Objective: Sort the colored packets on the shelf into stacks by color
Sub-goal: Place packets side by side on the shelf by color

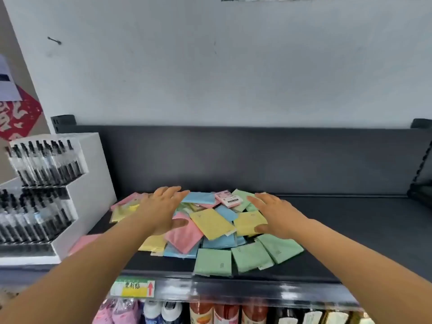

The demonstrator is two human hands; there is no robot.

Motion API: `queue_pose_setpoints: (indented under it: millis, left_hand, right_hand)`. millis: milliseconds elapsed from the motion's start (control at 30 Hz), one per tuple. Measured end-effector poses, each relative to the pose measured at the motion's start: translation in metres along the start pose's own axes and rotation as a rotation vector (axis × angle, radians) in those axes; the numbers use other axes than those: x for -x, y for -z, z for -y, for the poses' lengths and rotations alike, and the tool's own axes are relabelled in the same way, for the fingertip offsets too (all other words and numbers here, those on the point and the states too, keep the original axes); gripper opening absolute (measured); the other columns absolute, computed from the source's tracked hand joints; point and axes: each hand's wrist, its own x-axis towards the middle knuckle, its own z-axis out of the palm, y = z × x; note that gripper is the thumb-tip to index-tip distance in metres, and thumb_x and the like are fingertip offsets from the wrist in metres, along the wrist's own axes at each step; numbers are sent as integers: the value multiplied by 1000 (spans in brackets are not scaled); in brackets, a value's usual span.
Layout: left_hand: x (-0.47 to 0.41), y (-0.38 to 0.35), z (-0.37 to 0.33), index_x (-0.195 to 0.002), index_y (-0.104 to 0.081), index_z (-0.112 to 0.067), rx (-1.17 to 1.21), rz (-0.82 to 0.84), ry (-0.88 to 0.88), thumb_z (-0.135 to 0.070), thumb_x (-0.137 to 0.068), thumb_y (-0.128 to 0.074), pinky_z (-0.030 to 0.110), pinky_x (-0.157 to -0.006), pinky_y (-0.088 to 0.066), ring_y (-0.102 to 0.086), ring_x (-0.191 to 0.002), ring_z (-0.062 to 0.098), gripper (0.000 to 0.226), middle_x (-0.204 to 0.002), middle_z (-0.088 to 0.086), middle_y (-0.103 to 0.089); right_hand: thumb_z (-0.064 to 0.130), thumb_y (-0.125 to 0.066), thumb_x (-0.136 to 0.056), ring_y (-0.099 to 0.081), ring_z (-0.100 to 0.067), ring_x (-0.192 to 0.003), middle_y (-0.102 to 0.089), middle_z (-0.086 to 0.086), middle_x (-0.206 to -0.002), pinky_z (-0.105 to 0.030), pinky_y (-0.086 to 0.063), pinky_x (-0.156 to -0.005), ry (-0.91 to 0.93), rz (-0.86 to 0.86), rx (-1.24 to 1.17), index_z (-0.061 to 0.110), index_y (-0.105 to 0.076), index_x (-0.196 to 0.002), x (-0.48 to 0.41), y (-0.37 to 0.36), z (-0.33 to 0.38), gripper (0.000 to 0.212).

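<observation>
Bottles (201, 312) on the lower tier, yellow price tag (132, 288) on the shelf (339, 220) edge above them. White pen display (46, 195) sits left, just beside the pile. Packets (211, 223) are one mixed heap on the dark shelf, left of centre: green squares at the front edge, yellow, pink and blue overlapping behind. My left hand (161, 210) and right hand (278, 215) are both flat, fingers spread, palms down on either side of the heap, gripping nothing.

A shop: dark retail shelf (304, 206) with price label (132, 288), bottled drinks (201, 312) below, pen display rack (44, 190) alongside.
</observation>
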Motion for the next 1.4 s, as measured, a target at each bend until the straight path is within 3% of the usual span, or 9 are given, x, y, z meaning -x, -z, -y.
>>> queue_pose_setpoints:
  millis: [367,533,700,833,967,1167,1267,1400]
  left_hand:
    - [-90,-10,36,-148,-6,-33,89,21,-104,-60,-87,-46,47,-111,-27,-13,-142,20,78,-155,-8,-12]
    - [-115,-25,30,-147,-12,-35,144,141,-178,-64,-83,-49,47,-109,-30,-19,-140,20,79,-153,-8,-19]
    - [-122,-57,16,-146,-23,-29,264,181,-210,-62,-85,-46,37,-111,-28,-28,-136,19,73,-151,-4,-27]
    - [-119,-76,11,-141,-35,-29,344,73,-128,-64,-85,-43,37,-111,-28,-33,-134,18,67,-149,-5,-34]
    - [-112,-79,9,-135,-46,-32,392,-45,-93,-60,-85,-49,33,-105,-33,-42,-127,17,57,-142,-6,-45]
    - [-107,-83,8,-126,-55,-33,493,-120,-41,-49,-83,-60,32,-103,-36,-43,-126,15,46,-135,-7,-51]
    - [-102,-83,7,-121,-62,-28,524,-220,-36,-27,-86,-62,28,-94,-38,-50,-118,17,35,-128,-5,-58]
    - [-99,-83,9,-115,-66,-25,555,-281,-59,-5,-82,-58,28,-85,-42,-58,-108,21,39,-119,-2,-65]
  right_hand:
    - [46,-56,-89,-15,-22,-145,-8,3,-159,-40,-26,-114,-99,-13,-77,29,-2,-151,-63,11,-2,83]
    - [55,-65,-79,-28,-17,-140,-12,9,-157,-35,-31,-111,-144,181,-367,34,-6,-150,-61,-2,-5,95]
    - [56,-71,-72,-37,-17,-134,-31,5,-151,-29,-32,-107,-154,268,-408,31,-16,-149,-59,-21,-6,98]
    - [51,-74,-71,-41,-18,-128,-38,4,-142,-28,-35,-105,-161,230,-485,30,-23,-147,-58,-27,-9,94]
    - [51,-76,-69,-43,-18,-123,-40,5,-133,-33,-38,-104,-170,196,-518,33,-27,-145,-60,-34,-9,92]
    - [47,-81,-65,-45,-13,-118,-42,9,-127,-29,-40,-100,-245,150,-637,28,-41,-134,-61,-44,-11,82]
    - [45,-83,-62,-49,-13,-108,-46,9,-118,-27,-44,-89,-315,126,-685,29,-41,-126,-60,-44,-9,78]
    - [41,-85,-61,-51,-12,-99,-48,8,-111,-25,-42,-76,-362,69,-746,28,-39,-121,-57,-45,-3,76]
